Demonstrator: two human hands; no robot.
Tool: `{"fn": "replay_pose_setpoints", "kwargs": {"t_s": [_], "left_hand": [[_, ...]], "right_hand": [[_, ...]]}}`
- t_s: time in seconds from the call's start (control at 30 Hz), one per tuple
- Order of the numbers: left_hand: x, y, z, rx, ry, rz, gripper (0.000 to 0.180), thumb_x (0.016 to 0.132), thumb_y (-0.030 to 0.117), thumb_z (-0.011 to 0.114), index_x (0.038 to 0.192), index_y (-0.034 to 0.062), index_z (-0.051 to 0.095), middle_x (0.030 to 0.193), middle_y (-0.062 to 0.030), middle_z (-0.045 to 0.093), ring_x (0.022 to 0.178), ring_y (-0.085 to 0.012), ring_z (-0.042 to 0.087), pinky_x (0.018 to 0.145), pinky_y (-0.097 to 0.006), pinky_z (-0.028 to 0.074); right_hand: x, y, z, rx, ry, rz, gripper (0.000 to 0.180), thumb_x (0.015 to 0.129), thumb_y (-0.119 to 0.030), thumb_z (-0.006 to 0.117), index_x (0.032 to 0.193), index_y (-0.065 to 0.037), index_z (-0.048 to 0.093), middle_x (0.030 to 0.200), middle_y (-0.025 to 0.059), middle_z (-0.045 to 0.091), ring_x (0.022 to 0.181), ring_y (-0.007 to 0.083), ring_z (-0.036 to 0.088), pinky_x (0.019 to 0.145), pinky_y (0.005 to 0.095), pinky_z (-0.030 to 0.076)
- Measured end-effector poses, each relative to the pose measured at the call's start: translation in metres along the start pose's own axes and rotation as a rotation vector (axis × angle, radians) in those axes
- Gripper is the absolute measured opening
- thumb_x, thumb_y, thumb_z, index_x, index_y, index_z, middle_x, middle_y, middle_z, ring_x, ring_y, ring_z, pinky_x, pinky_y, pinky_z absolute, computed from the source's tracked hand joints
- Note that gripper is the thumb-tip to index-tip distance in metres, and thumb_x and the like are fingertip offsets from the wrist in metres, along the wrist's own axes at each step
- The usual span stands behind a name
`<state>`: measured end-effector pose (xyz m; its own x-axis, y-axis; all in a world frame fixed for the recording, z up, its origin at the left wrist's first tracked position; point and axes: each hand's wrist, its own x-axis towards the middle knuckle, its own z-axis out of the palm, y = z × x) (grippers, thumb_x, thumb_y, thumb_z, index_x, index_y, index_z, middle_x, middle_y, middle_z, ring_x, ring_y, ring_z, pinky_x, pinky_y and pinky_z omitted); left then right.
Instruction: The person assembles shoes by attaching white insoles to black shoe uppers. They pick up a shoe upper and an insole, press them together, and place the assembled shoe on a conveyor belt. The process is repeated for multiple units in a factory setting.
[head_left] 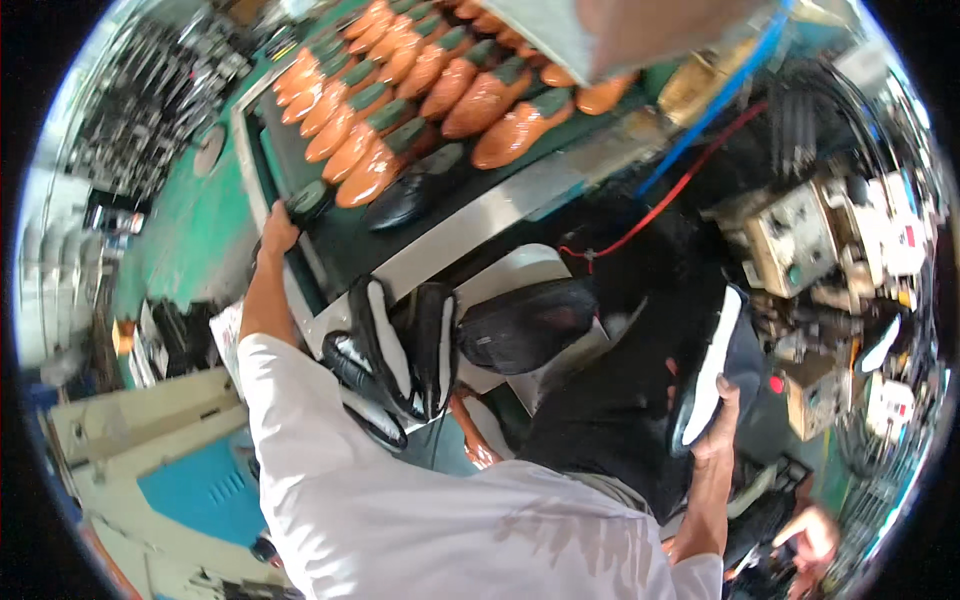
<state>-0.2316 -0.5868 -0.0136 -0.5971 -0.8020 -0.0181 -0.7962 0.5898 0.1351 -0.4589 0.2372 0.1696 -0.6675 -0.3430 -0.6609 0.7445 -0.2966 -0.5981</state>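
Our right hand [718, 425] grasps the white-soled shoe [708, 375], fingers wrapped about it, near right and well apart from the tray [465, 237]. Our left hand [279, 230] is at the dark shoe [311, 198] by the tray's left edge; whether its fingers grip, we cannot tell. Far in the tray, a black shoe [412, 192] lies beside orange shoes [370, 178]. We judge this step as loading; next probably calls for steadying the left shoe, then bringing the right one across, sole down.
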Motion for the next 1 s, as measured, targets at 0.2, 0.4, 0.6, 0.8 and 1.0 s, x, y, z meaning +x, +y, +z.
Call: {"fn": "replay_pose_setpoints", "kwargs": {"t_s": [0.2, 0.4, 0.6, 0.8, 1.0], "left_hand": [[-0.014, 0.123, -0.049, -0.150, 0.151, 0.492, 0.041, 0.102, 0.027, 0.068, 0.131, -0.0022, 0.069, 0.117, -0.0235, 0.076, 0.100, -0.0397, 0.074, 0.087, -0.047, 0.057], [-0.177, 0.450, -0.080, -0.987, -0.348, 0.834, 0.036, 0.104, 0.006, 0.064, 0.139, -0.0031, 0.064, 0.133, -0.0137, 0.071, 0.124, -0.0235, 0.066, 0.110, -0.036, 0.049], [-0.355, 0.720, -0.123, -0.938, -0.652, 1.463, 0.042, 0.100, 0.007, 0.069, 0.141, 0.0007, 0.065, 0.139, -0.0178, 0.068, 0.129, -0.0274, 0.067, 0.104, -0.035, 0.054], [-0.444, 0.770, -0.093, -0.935, -0.583, 1.667, 0.024, 0.104, 0.004, 0.063, 0.125, -0.0028, 0.074, 0.119, -0.0194, 0.077, 0.111, -0.0313, 0.076, 0.096, -0.037, 0.058], [-0.474, 0.793, -0.084, -1.116, -1.334, 1.394, 0.053, 0.108, 0.018, 0.063, 0.157, 0.0025, 0.051, 0.154, -0.0226, 0.057, 0.141, -0.0294, 0.058, 0.116, -0.042, 0.044]], "right_hand": [[0.001, -0.006, -0.023, -0.089, 0.012, -0.187, 0.102, 0.084, -0.029, 0.075, 0.169, -0.003, 0.026, 0.146, 0.0216, 0.059, 0.132, 0.0333, 0.061, 0.111, 0.0505, 0.052], [-0.028, -0.023, -0.024, -0.277, 0.157, -0.473, 0.099, 0.084, -0.006, 0.076, 0.170, -0.002, 0.027, 0.155, 0.0168, 0.053, 0.137, 0.0248, 0.054, 0.121, 0.0358, 0.037], [-0.054, -0.014, -0.075, -0.450, 0.182, -0.561, 0.102, 0.083, -0.012, 0.080, 0.171, -0.006, 0.027, 0.171, 0.0210, 0.037, 0.160, 0.0308, 0.031, 0.129, 0.0384, 0.027], [-0.082, 0.023, -0.123, -0.426, 0.460, -0.513, 0.112, 0.088, -0.046, 0.086, 0.169, -0.001, 0.023, 0.167, 0.0294, 0.038, 0.157, 0.0374, 0.038, 0.128, 0.0431, 0.031], [-0.101, 0.012, -0.152, -0.169, 0.474, -0.473, 0.109, 0.088, -0.042, 0.088, 0.168, 0.002, 0.027, 0.152, 0.0256, 0.057, 0.141, 0.0332, 0.057, 0.118, 0.0397, 0.044]]}}
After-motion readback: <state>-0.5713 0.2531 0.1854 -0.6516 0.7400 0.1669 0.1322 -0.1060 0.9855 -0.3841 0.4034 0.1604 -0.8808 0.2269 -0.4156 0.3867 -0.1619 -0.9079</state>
